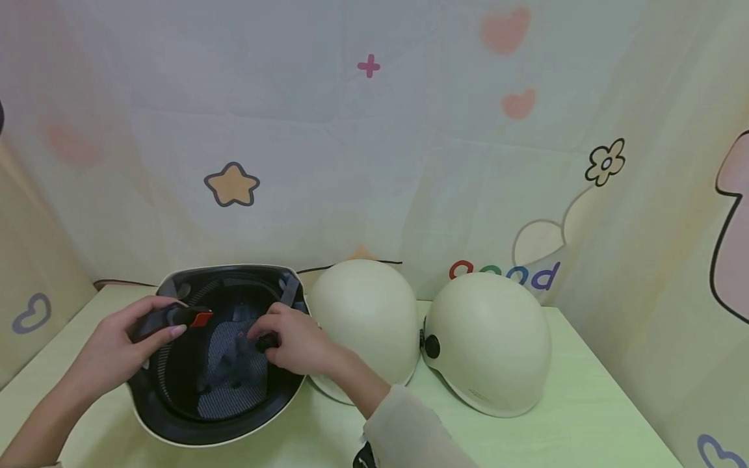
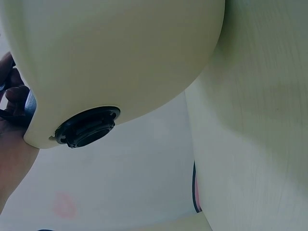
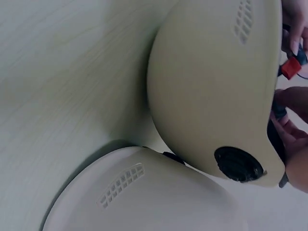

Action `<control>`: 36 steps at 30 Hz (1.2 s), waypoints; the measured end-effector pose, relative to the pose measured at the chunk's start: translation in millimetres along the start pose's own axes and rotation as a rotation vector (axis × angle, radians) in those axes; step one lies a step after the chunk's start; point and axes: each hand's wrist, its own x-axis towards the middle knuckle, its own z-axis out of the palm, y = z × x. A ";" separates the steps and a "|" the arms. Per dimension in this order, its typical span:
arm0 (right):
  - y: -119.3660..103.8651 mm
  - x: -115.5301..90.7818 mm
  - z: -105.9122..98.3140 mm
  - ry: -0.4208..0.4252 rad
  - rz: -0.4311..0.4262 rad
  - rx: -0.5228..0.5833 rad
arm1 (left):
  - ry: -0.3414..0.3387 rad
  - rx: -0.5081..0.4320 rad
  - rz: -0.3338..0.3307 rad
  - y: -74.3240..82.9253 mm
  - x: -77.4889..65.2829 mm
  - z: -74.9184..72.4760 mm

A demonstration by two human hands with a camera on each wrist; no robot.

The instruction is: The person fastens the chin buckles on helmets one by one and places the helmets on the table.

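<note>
A cream helmet (image 1: pixel 216 432) lies upturned, its black lining and mesh pad (image 1: pixel 231 364) facing up. Over its left side my left hand (image 1: pixel 114 344) grips a black chin-strap buckle (image 1: pixel 170 317) with a red tab (image 1: pixel 201 319). My right hand (image 1: pixel 307 338) is above the lining's right side, pinching a small black strap end (image 1: pixel 268 341); its exact shape is partly hidden by fingers. The two pieces are apart. In the right wrist view the red tab (image 3: pixel 291 68) shows past the helmet's rim, near the right hand (image 3: pixel 293 113).
Two more cream helmets, a middle one (image 1: pixel 368 318) and a right one (image 1: pixel 494 344), stand dome-up on the pale table (image 1: pixel 597 416). The middle one is right beside the upturned helmet. Behind hangs a printed cloth (image 1: pixel 328 162). A black round fitting (image 2: pixel 86 126) sits on the upturned helmet's side.
</note>
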 end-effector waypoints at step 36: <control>50.5 -58.1 -33.4 0.059 0.072 0.504 | 0.010 -0.013 0.013 -5.4 -0.5 1.0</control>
